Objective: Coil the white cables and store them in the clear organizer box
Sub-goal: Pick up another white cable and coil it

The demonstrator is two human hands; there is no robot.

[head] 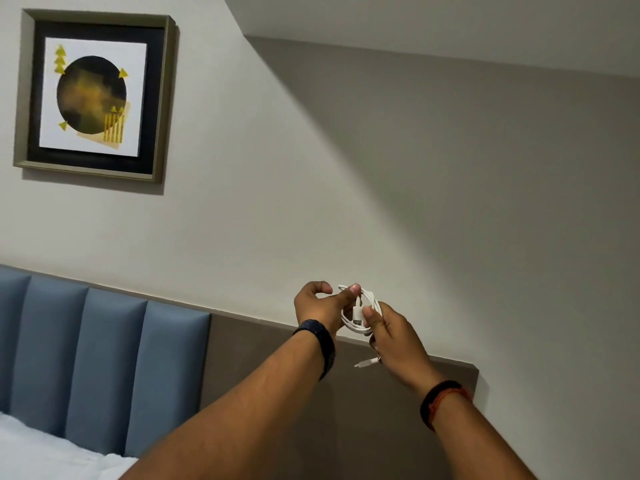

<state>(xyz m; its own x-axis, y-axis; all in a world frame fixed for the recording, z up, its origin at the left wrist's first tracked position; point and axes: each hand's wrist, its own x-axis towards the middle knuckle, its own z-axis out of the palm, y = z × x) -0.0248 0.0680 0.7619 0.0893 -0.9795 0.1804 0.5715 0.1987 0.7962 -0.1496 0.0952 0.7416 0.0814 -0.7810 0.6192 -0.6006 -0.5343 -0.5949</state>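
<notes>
Left hand [320, 301] and right hand [393, 336] hold a coiled white cable [360, 311] raised before a grey wall [381, 168], beside a framed picture [95, 97]

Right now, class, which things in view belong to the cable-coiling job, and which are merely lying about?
Job in hand: white cable, coiled into loops; left hand and right hand, both pinching it.

Lying about: framed picture on the wall; blue headboard; white bedding.
</notes>
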